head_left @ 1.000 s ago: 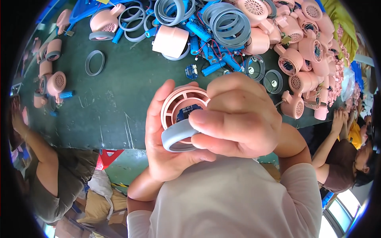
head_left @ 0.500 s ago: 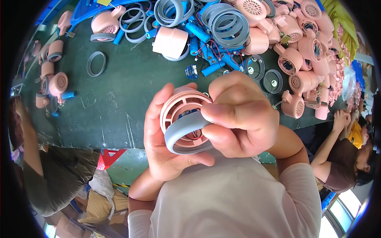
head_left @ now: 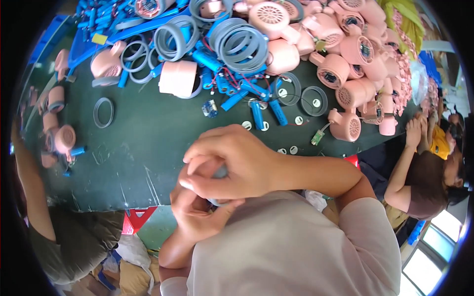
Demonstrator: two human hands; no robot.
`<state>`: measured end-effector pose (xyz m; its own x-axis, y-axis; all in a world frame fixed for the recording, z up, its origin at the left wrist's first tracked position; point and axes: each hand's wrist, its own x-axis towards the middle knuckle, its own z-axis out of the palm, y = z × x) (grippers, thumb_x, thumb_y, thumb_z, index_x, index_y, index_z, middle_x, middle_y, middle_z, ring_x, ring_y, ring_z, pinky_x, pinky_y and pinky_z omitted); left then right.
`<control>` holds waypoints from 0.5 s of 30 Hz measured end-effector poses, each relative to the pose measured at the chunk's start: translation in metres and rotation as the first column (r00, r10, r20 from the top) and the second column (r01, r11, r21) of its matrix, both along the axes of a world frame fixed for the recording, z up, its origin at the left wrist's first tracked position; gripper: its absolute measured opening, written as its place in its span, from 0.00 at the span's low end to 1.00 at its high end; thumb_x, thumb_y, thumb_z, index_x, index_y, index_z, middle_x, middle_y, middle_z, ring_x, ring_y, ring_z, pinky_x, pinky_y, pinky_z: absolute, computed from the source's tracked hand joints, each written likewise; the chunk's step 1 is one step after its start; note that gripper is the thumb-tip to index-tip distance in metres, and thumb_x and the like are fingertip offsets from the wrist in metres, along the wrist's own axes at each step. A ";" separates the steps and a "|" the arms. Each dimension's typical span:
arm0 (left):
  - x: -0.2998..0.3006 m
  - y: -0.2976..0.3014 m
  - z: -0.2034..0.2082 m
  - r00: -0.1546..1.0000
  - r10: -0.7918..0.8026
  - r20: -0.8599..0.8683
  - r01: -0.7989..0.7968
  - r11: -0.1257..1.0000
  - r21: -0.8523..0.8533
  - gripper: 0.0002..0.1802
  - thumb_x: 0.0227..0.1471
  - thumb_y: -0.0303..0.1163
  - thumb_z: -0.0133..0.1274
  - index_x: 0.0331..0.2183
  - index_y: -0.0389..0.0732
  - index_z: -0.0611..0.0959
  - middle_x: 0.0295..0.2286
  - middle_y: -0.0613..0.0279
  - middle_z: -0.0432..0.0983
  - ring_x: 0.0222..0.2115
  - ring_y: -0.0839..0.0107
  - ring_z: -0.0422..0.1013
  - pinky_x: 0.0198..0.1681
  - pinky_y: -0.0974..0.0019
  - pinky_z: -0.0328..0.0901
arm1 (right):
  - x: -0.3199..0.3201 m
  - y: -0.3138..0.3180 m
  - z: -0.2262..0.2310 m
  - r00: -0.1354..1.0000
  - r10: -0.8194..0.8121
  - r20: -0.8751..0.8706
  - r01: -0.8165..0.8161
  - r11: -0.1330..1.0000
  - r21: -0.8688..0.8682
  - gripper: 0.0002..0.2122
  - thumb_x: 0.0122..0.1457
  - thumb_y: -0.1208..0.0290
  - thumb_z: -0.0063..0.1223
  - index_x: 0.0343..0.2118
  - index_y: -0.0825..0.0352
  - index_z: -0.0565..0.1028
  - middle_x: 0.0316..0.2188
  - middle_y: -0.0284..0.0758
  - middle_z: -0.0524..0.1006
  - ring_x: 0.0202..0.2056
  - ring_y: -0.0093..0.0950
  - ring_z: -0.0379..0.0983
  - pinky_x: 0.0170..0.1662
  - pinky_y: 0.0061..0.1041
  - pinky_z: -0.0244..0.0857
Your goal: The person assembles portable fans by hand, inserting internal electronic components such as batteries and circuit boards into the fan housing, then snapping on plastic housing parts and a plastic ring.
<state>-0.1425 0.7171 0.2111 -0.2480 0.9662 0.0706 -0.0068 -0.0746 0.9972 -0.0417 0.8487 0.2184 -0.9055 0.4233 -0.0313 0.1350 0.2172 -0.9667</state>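
Observation:
Both hands are closed together around one object close to my chest, just past the table's near edge. My left hand (head_left: 200,214) wraps it from below and the left, cupping a pink fan housing that is now almost wholly hidden. Over the top lies my right hand (head_left: 244,160), its fingers curled round the front and gripping a grey ring (head_left: 220,172). Only small bits of the ring show between the fingers. How the ring sits on the housing is hidden.
Across the green table (head_left: 143,148) lie stacked grey rings (head_left: 240,45), blue battery cells (head_left: 256,115), a small circuit board (head_left: 210,108) and heaped pink housings (head_left: 351,92). A lone ring (head_left: 103,112) lies at left. Co-workers sit on both sides, one arm (head_left: 29,182) at left.
My right hand has swung over the top of the housing and ring, covering them. Earlier it pinched the ring's edge, with the housing's open face showing. The view has shifted too.

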 end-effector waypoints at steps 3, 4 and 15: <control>-0.007 0.003 -0.001 0.999 0.020 -0.042 -0.023 0.995 -0.092 0.33 0.32 0.21 0.68 0.45 0.30 0.75 0.42 0.47 0.72 0.42 0.60 0.72 0.39 0.64 0.69 | -0.003 0.005 -0.004 0.999 0.010 0.043 -0.008 0.999 -0.044 0.16 0.48 0.62 0.60 0.35 0.70 0.75 0.30 0.42 0.76 0.31 0.36 0.74 0.33 0.30 0.67; -0.013 0.003 0.001 0.986 -0.023 -0.164 0.007 0.995 -0.098 0.33 0.31 0.22 0.69 0.44 0.31 0.76 0.41 0.48 0.73 0.41 0.61 0.72 0.39 0.65 0.69 | -0.001 0.005 -0.003 0.999 0.021 0.029 -0.020 0.999 -0.042 0.17 0.49 0.62 0.60 0.35 0.70 0.75 0.31 0.41 0.76 0.31 0.36 0.74 0.34 0.30 0.67; -0.186 0.035 0.002 -0.126 0.358 -0.925 -0.416 0.828 0.377 0.31 0.44 0.30 0.62 0.52 0.43 0.73 0.47 0.47 0.68 0.50 0.52 0.64 0.51 0.53 0.58 | 0.131 0.109 0.010 0.586 -0.791 0.174 0.066 0.261 0.963 0.21 0.42 0.70 0.65 0.41 0.65 0.71 0.41 0.41 0.71 0.40 0.40 0.71 0.40 0.35 0.67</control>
